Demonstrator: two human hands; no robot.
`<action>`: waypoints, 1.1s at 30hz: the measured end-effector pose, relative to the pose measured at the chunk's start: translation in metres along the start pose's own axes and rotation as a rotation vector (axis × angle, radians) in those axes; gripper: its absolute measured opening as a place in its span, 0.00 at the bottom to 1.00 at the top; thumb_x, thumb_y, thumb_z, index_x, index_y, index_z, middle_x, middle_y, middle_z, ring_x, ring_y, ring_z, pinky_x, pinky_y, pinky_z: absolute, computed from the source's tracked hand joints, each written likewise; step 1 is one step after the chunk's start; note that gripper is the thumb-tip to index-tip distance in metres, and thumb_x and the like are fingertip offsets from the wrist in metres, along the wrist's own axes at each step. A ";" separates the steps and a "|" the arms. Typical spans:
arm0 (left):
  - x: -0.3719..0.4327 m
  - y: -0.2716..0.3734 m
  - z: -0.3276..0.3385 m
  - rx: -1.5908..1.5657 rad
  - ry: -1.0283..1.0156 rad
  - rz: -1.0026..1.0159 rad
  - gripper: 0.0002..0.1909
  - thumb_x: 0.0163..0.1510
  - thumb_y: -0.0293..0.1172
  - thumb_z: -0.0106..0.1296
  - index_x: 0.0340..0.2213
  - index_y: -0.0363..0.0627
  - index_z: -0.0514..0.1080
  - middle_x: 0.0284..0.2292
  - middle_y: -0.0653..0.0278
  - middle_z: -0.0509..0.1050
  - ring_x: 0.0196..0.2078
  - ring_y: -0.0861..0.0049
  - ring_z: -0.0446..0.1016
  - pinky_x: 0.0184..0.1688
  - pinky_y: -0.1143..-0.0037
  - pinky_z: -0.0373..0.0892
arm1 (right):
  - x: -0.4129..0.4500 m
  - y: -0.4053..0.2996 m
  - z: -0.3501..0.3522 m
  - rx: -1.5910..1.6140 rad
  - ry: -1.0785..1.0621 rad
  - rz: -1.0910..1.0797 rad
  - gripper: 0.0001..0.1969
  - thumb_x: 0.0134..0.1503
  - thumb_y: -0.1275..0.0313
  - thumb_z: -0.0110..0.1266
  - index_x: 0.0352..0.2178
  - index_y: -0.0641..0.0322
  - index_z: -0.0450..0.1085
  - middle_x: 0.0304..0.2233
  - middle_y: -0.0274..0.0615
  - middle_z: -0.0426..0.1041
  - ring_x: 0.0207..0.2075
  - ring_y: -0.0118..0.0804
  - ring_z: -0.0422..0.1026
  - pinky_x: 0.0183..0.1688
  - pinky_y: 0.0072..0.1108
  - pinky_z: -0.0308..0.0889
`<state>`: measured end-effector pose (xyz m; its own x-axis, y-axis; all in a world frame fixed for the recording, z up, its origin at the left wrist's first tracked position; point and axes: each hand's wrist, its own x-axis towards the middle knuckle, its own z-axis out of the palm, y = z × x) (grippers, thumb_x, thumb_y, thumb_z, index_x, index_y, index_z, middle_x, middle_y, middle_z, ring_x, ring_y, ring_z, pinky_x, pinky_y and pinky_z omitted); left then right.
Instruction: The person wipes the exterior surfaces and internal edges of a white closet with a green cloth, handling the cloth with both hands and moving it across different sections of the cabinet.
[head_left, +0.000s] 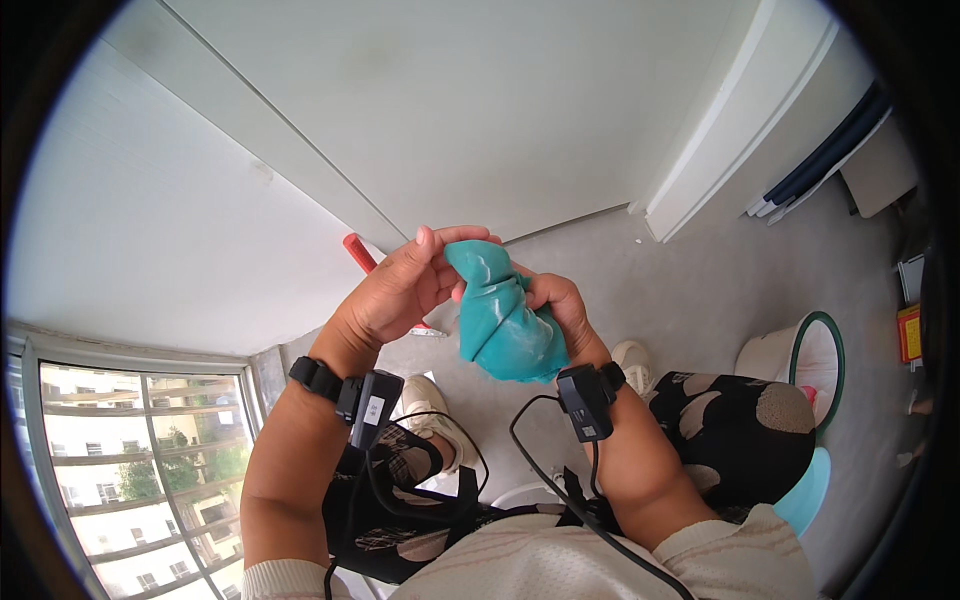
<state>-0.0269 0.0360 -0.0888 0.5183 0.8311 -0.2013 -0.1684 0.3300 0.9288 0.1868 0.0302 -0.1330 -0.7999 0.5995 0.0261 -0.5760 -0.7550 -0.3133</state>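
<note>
A damp-looking, folded teal cloth (510, 319) is held up between my two hands, above the grey floor. On its right side, my right hand (556, 304) grips the cloth, thumb pressed against its folds. At its upper left, my left hand (420, 277) is partly spread, with the fingers passing behind the cloth's top end; whether they grip it cannot be told. Both wrists wear black straps with small black devices (375, 409) and cables.
A white wall and door panel (480, 112) rise ahead. A red-handled tool (360, 253) leans near the wall. A barred window (150, 465) is at lower left. At right stand a bin with a green rim (838, 367) and a light blue object (810, 491).
</note>
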 end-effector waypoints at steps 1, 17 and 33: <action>-0.006 0.004 0.001 -0.063 -0.016 0.023 0.42 0.56 0.68 0.41 0.57 0.42 0.63 0.51 0.60 0.69 0.52 0.70 0.69 0.54 0.67 0.65 | 0.001 0.000 0.006 0.048 -0.074 -0.036 0.35 0.43 0.71 0.44 0.57 0.68 0.59 0.50 0.51 0.71 0.46 0.40 0.73 0.51 0.27 0.69; -0.047 0.014 0.038 0.406 0.639 0.497 0.07 0.65 0.36 0.45 0.40 0.47 0.66 0.30 0.74 0.67 0.33 0.90 0.63 0.38 0.83 0.62 | -0.017 0.040 0.040 -0.261 0.326 -0.150 0.20 0.62 0.62 0.48 0.52 0.60 0.64 0.48 0.38 0.71 0.48 0.34 0.71 0.52 0.29 0.68; -0.058 -0.005 0.112 0.731 0.260 0.400 0.21 0.56 0.18 0.49 0.52 0.40 0.67 0.49 0.56 0.70 0.47 0.70 0.73 0.48 0.74 0.72 | -0.019 0.047 0.048 -0.483 0.452 -0.571 0.29 0.67 0.50 0.35 0.59 0.60 0.55 0.53 0.43 0.66 0.53 0.37 0.68 0.55 0.29 0.65</action>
<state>0.0385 -0.0641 -0.0472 0.3127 0.9285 0.2003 0.3299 -0.3039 0.8937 0.1673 -0.0297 -0.1023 -0.2085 0.9770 -0.0450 -0.6520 -0.1731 -0.7382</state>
